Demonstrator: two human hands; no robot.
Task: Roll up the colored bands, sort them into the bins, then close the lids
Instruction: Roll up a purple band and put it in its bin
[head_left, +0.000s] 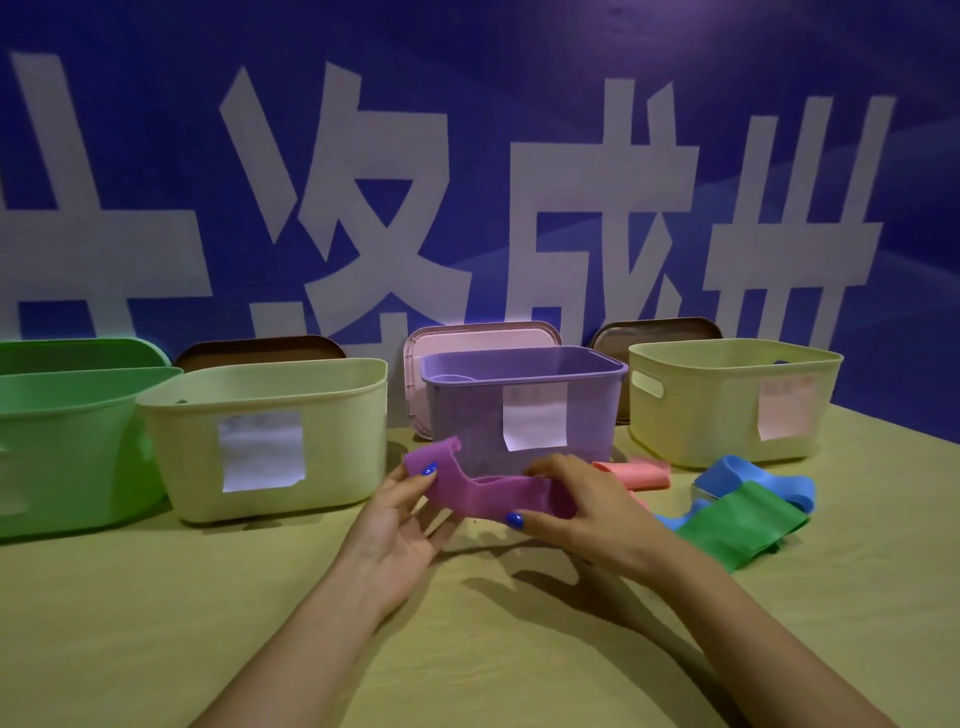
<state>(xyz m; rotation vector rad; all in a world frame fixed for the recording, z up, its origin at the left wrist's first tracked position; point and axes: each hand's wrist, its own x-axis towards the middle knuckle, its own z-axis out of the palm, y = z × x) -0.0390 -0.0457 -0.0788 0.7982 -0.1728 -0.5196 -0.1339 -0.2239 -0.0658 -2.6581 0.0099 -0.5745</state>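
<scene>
A purple band (483, 491) hangs above the table in front of the purple bin (524, 402). My left hand (400, 519) pinches its left end, which sticks up. My right hand (566, 506) grips its right end, thumb on the front. Further right on the table lie a pink band (641, 473), a blue band (753, 480) and a green band (737, 525). The row of open bins also has a green bin (62, 441), a pale yellow bin (265, 436) and a second pale yellow bin (727, 395) at the right.
Lids lean against the blue wall behind the bins: a green lid (78, 353), a brown lid (260, 351), a pink lid (483, 335) and another brown lid (657, 332). White paper labels are stuck on the bin fronts. The table has a yellowish cloth (208, 623).
</scene>
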